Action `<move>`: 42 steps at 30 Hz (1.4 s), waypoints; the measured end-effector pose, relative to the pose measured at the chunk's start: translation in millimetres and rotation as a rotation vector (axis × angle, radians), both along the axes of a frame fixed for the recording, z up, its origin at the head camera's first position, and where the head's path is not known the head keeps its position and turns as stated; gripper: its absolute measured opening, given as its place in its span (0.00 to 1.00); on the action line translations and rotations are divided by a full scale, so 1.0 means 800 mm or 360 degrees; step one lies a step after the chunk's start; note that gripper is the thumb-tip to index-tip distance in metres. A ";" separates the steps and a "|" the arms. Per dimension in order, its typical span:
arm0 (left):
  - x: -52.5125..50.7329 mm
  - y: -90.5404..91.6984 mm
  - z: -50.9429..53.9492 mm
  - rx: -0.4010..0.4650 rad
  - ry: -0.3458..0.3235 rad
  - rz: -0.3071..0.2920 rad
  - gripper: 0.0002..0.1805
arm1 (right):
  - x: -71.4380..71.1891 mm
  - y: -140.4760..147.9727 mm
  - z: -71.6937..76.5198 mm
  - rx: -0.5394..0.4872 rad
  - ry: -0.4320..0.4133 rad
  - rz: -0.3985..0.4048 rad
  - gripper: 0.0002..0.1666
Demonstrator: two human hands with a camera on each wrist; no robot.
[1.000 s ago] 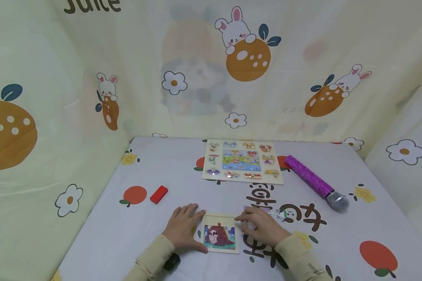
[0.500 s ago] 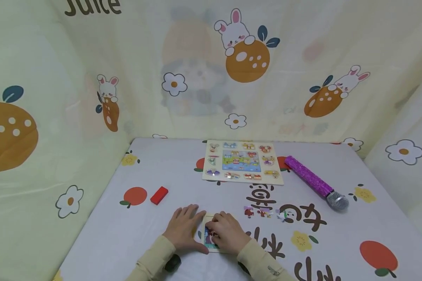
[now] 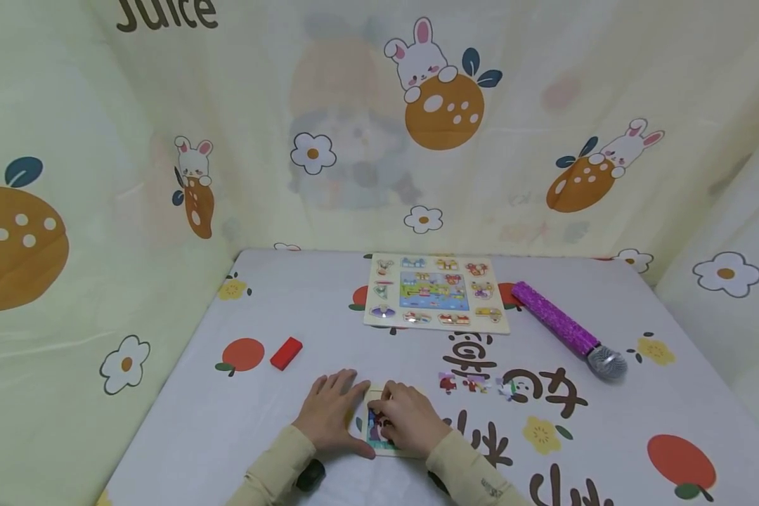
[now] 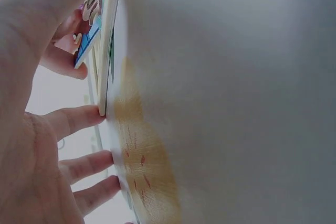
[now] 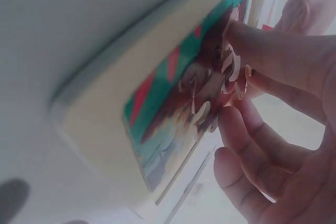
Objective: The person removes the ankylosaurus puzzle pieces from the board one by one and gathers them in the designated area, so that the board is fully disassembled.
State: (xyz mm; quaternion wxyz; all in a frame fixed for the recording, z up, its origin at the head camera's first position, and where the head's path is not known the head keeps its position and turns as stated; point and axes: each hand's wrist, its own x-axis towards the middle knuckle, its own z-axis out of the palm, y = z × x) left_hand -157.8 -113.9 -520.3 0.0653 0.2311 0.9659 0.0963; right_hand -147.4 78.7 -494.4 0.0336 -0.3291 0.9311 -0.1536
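A small wooden jigsaw puzzle board (image 3: 372, 451) with a red-brown hedgehog-like picture lies near the front of the table. My left hand (image 3: 332, 414) spreads along its left side, thumb at the lower corner and forefinger at the upper one, fingers fairly straight. Over the board, my right hand (image 3: 411, 422) covers most of the picture. Between its thumb and fingers it pinches a puzzle piece, whose blue face (image 4: 88, 43) tilts up off the board in the left wrist view. In the right wrist view, the picture (image 5: 173, 93) shows beneath the curled fingers.
Loose puzzle pieces (image 3: 474, 384) lie right of the board. Behind stands a larger picture puzzle board (image 3: 436, 327), lying flat. A purple glitter microphone (image 3: 559, 320) is at the right, a red block (image 3: 287, 353) at the left. Printed curtains enclose the table.
My right hand has moved left from the board's upper right corner onto the picture, uncovering the loose pieces. Over the last half second it barely shifts. My left hand stays in place.
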 end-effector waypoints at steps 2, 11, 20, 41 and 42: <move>0.001 0.001 -0.001 -0.0004 -0.0002 0.0006 0.61 | 0.002 -0.001 -0.001 0.0034 0.0046 0.0007 0.21; 0.004 0.001 -0.003 -0.0010 0.0020 0.0001 0.61 | 0.003 -0.003 0.000 0.0067 0.0044 0.0012 0.21; 0.005 -0.001 -0.004 0.0017 0.0021 -0.0010 0.61 | -0.007 0.000 0.002 0.0058 -0.0061 0.0045 0.18; 0.003 0.000 -0.001 0.0016 -0.0029 -0.0004 0.62 | -0.019 0.074 0.022 -0.0323 -0.0280 -0.0094 0.24; 0.003 0.000 -0.001 0.0012 -0.0031 -0.0002 0.62 | -0.018 0.082 0.022 -0.0330 -0.0291 -0.0109 0.23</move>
